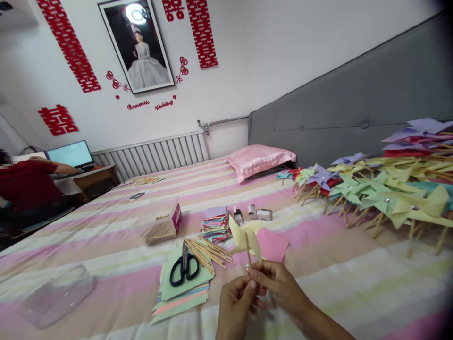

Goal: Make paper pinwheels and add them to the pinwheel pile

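Note:
My left hand (238, 297) and my right hand (278, 282) meet low in the middle of the view, both pinched on the thin wooden stick of a pale yellow paper pinwheel (244, 233). The pinwheel stands up above my fingers. A small shiny pin shows beside the stick near my left thumb. A pink paper square (272, 244) lies just behind the pinwheel on the striped bedspread (354, 283).
Black scissors (184, 268) lie on cut paper sheets, beside loose wooden sticks (208, 252). A stack of coloured paper (215, 224), a box of sticks (163, 228) and small staplers (257, 213) lie further back. Finished pinwheels (385, 193) pile up at right. A person in red (28, 186) sits at a desk, far left.

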